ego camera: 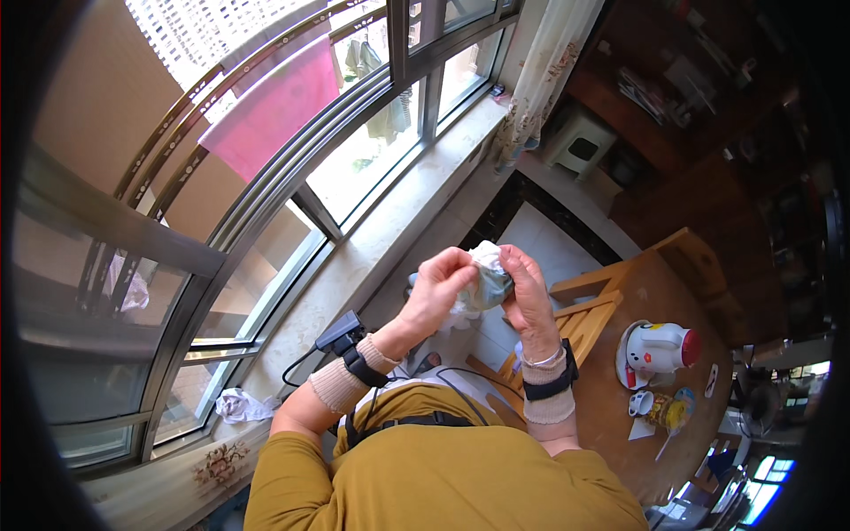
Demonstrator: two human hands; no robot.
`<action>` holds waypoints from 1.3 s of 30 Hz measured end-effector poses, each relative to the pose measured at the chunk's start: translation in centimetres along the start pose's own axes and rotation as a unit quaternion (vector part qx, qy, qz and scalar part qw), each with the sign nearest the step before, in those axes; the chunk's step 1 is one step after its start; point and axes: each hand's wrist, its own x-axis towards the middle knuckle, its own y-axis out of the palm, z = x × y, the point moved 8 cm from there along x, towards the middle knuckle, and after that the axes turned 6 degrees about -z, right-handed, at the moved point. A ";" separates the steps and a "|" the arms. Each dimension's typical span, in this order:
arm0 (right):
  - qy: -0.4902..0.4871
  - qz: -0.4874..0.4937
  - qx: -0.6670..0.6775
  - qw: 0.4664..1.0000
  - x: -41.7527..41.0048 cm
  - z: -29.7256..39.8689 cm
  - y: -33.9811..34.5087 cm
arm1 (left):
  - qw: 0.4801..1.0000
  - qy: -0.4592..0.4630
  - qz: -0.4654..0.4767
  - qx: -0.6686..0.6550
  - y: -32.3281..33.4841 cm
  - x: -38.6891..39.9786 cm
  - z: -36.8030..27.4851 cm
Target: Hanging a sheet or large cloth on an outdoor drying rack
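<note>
A bunched piece of thin fabric, white at the top and grey-green below (493,287), hangs between my two hands in front of my body. My left hand (446,282) pinches its left edge between thumb and fingers. The opposite edge is gripped by my right hand (526,285), with the thumb near the white part. Paler, whitish material shows just beneath the bundle; whether it belongs to the same piece I cannot tell. Both forearms wear beige knitted cuffs with black straps.
A marble windowsill (372,232) runs along the left, with a crumpled white cloth (242,405) on it. At right, a wooden table (597,425) holds a white thermos jug (657,348), a cup (641,403) and a jar (666,411). A wooden chair (591,318) stands beside it. A stool (581,145) is farther off.
</note>
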 end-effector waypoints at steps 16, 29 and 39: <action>-0.167 0.005 -0.069 0.984 -1.4 2.8 2.0 | 0.994 -0.030 -0.097 0.035 -2.0 -0.7 -1.7; -0.149 0.033 -0.106 0.983 -0.7 1.2 1.6 | 0.992 0.086 -0.045 0.083 -2.0 0.5 -3.2; -0.282 0.039 -0.314 0.906 -1.4 3.8 3.7 | 0.999 0.007 -0.025 0.045 -1.6 0.7 -2.9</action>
